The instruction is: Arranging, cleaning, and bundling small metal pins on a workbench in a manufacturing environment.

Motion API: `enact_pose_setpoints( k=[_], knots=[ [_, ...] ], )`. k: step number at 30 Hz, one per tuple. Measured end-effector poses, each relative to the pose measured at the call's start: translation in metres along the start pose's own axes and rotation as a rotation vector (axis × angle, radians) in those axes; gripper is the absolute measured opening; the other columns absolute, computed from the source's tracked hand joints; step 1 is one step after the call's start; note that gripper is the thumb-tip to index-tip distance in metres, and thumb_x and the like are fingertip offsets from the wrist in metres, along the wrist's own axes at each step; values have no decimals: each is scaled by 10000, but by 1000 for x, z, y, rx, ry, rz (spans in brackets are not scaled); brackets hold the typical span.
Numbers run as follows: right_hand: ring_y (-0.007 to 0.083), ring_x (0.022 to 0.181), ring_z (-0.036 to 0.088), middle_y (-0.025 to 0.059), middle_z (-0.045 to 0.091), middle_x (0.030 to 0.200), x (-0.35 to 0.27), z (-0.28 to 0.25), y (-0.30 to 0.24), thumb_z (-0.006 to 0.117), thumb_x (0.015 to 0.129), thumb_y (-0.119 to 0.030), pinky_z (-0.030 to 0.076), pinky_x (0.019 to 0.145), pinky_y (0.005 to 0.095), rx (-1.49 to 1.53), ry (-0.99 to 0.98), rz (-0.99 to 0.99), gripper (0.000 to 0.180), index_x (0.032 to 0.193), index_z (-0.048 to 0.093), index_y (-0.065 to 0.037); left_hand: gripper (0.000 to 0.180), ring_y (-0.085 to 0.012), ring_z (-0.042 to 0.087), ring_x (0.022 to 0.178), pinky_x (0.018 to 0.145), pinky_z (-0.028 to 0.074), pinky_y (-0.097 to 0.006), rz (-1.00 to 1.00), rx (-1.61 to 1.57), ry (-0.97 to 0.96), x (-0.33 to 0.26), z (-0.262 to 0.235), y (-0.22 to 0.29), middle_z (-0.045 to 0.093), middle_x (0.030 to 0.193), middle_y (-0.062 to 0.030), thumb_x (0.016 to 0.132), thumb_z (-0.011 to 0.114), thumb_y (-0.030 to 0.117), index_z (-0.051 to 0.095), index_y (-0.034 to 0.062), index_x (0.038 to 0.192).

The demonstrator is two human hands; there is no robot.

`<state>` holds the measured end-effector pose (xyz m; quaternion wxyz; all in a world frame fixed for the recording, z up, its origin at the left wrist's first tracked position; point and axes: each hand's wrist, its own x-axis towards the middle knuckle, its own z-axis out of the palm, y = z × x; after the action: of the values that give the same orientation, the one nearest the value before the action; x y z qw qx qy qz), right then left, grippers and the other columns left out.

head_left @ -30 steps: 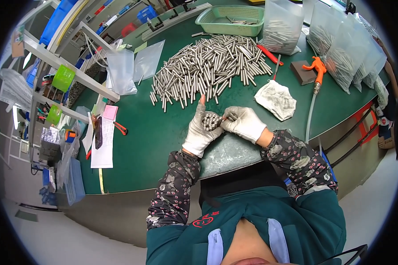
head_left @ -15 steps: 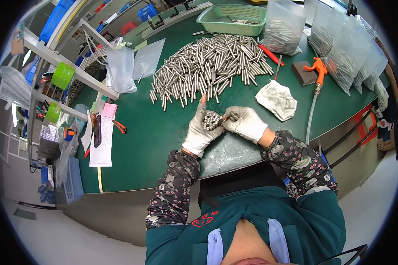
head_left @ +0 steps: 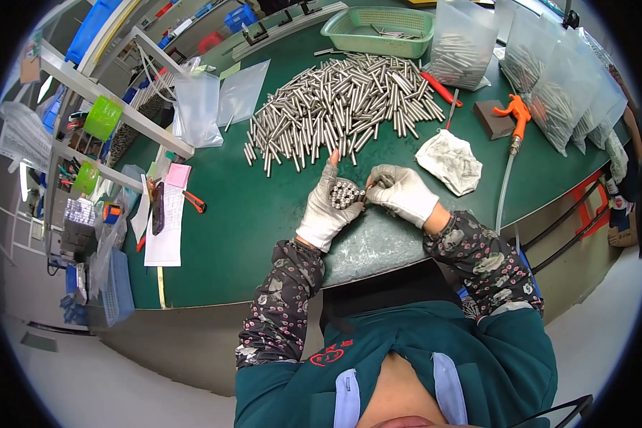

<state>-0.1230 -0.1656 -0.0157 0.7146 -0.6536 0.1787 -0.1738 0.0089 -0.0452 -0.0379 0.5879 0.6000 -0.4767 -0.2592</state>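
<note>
My left hand [head_left: 324,214], in a white glove with bare fingertips, is wrapped round a bundle of steel pins [head_left: 344,193]. The pins' round ends face up, packed side by side. Close against the bundle's right side is my gloved right hand [head_left: 403,192], its fingers bent together in a pinch. Whatever sits between those fingertips is too small to make out. Just beyond both hands, a large heap of loose steel pins [head_left: 342,100] spreads over the green table [head_left: 228,214]. A crumpled white cloth [head_left: 449,162] lies to the right of my right hand.
A green basket [head_left: 378,32] with a few pins stands behind the heap. Pin-filled plastic bags [head_left: 464,46], a brown block [head_left: 493,119] and an orange air gun [head_left: 515,114] are at the right. Papers [head_left: 165,228] and a red cutter [head_left: 195,202] lie left, beside a white rack [head_left: 114,100].
My right hand has drawn back slightly to the right from the bundle, its fingers curled more. My left hand keeps its hold. The whole view has shifted a little.
</note>
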Motion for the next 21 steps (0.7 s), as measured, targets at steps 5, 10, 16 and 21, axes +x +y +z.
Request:
enact_pose_setpoints(
  k=[5,10,16,21],
  knots=[
    [78,420,461,23,542,647,-2,-11,-13,519,782,-90,295,331,180,301,72,151,49,825,523,-67,974,-62,507,722,686,444,-194,-32,-17,5,-1,1,4,531,822,17,616,691,-92,214,221,1406],
    [115,421,474,93,574,671,3,-15,-10,457,807,-135,305,322,194,767,72,156,78,802,507,-76,956,-61,506,720,693,440,-193,-18,-38,5,-2,-1,3,532,826,19,623,690,-84,226,215,1403],
    [150,577,558,56,587,686,10,-4,-7,685,682,-218,450,533,267,-199,5,-38,271,824,591,-7,936,-68,527,709,671,459,-198,5,-19,-9,1,-1,-2,544,810,11,629,691,-57,220,176,1404],
    [194,569,594,88,604,642,7,9,-16,645,702,-211,468,563,301,-680,102,-197,192,813,621,-56,918,-54,509,681,648,447,-184,69,1,6,2,1,-8,532,795,25,640,683,-49,220,163,1404]
  ],
)
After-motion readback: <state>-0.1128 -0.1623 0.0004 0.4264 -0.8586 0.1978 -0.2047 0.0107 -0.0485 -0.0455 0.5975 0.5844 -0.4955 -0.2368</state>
